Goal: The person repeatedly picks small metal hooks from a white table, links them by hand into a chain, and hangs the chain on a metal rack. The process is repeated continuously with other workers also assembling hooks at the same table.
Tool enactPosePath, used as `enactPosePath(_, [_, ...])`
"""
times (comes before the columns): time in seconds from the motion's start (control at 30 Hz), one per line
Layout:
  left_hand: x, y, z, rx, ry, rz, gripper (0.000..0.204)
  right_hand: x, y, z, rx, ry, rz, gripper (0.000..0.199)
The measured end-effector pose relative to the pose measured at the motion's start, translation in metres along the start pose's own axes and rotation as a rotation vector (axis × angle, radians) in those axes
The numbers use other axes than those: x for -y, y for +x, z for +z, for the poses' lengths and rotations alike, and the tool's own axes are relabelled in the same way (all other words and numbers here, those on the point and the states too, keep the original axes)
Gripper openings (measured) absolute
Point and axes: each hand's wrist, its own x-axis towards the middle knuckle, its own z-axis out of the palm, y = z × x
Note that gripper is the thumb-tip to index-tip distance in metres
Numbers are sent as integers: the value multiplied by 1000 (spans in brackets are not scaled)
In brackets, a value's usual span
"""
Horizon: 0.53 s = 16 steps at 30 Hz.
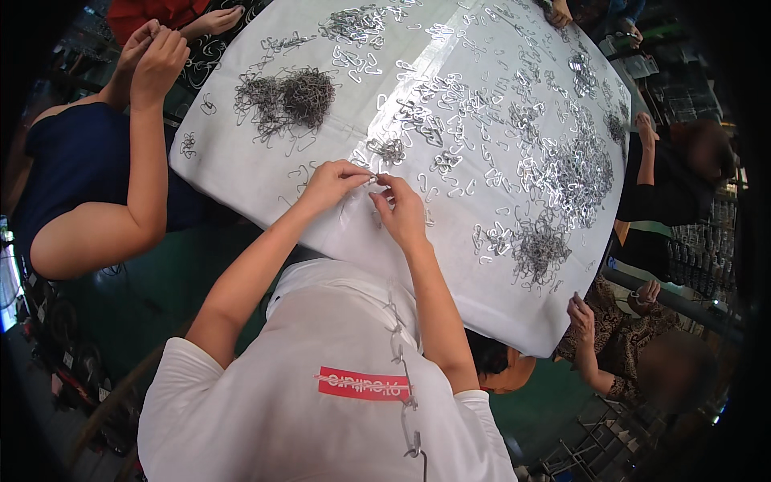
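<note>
My left hand (pixel 332 186) pinches a small bent metal hook (pixel 373 180) between thumb and fingertips, just above the near edge of the table. My right hand (pixel 400 210) meets it from the other side, fingertips at the same hook and thumb slightly lower. The fingers cover most of the piece, so its full shape is hidden. Beyond my fingertips lies a small cluster of silvery metal hooks (pixel 391 151). A chain of linked metal hooks (pixel 407 377) hangs down the front of my white shirt.
The table (pixel 345 225) has a white cover with a shiny strip of tape (pixel 414 76). Darker hooks form a heap (pixel 307 98) at the left; many silvery ones (pixel 574 173) spread rightward. Co-workers' hands (pixel 161 64) show at the left, others (pixel 584 321) along the right edge.
</note>
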Motion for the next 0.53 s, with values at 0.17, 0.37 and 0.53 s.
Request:
enactPosePath(0.17, [-7,-1,5,-31,-121,-25,23,-3,1,6,66,-52,151,23])
enactPosePath(0.37, [-3,3,13,-114,201,63,26,-12,31,-1,-238,-182,136,25])
enactPosePath(0.53, [-10,3,16,-144,250,46,25,-13,61,1,-274,-367,90,31])
